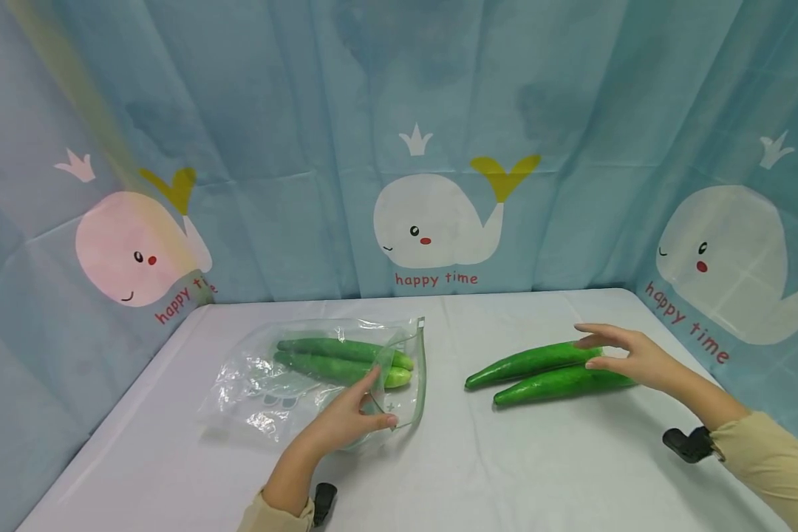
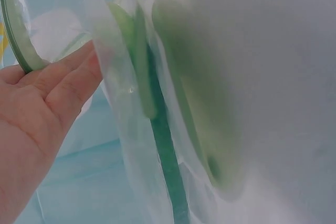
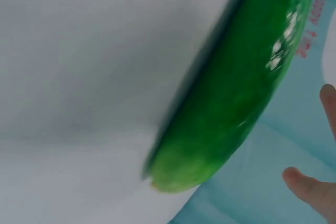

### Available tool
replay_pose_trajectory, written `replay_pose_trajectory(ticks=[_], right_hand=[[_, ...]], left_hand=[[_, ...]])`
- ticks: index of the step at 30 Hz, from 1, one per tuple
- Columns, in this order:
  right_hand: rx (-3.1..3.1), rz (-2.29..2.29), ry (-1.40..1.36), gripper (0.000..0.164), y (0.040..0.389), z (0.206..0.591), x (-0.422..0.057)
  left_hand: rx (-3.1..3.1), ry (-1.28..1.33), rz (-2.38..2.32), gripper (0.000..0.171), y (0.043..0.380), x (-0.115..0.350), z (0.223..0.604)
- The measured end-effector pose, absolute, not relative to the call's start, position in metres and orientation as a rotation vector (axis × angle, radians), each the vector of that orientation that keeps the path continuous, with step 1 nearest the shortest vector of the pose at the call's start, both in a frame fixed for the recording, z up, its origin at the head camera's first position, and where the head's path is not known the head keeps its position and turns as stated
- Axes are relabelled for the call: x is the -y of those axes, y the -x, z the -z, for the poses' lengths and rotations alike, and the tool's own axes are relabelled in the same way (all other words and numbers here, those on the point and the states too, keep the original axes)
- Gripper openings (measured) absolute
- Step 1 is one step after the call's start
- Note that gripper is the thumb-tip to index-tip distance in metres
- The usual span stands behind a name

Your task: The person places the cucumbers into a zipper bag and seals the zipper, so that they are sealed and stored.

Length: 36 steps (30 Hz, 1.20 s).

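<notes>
A clear plastic bag with a green-edged mouth lies on its side, two cucumbers inside it. My left hand is at the mouth of the bag, thumb and fingers spread and touching its film. In the left wrist view, the fingers are fairly straight against the film, beside the green strip. To the right, two more cucumbers lie side by side on the cloth. My right hand hovers over their right ends, thumb and fingers apart. One glossy cucumber fills the middle of the right wrist view.
A white cloth covers the table. Behind it and along the sides hangs a blue curtain printed with whales. Black wrist-worn devices show at both sleeve cuffs.
</notes>
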State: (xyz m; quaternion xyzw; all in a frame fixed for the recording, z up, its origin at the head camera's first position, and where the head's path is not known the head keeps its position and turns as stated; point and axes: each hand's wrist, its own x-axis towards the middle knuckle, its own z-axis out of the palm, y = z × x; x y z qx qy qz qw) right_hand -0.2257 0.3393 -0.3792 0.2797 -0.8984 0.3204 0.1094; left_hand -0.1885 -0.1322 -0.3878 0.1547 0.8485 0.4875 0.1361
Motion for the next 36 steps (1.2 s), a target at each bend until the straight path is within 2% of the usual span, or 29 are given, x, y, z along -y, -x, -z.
replay_pose_trajectory(ticks=[7,24,36], right_hand=[[2.739,-0.887,-0.734,0.046,0.223,0.389,-0.361],[2.853,-0.86,-0.616,0.053,0.228,0.41,-0.393],[2.909,-0.815,-0.631,0.057,0.233,0.413,-0.405]], left_hand=[[-2.456,-0.426,-1.417,0.092,0.188,0.132,0.388],[-2.466,-0.434,-1.407,0.093,0.189,0.133,0.389],[-2.458,-0.412,-1.41,0.093,0.188,0.133,0.388]])
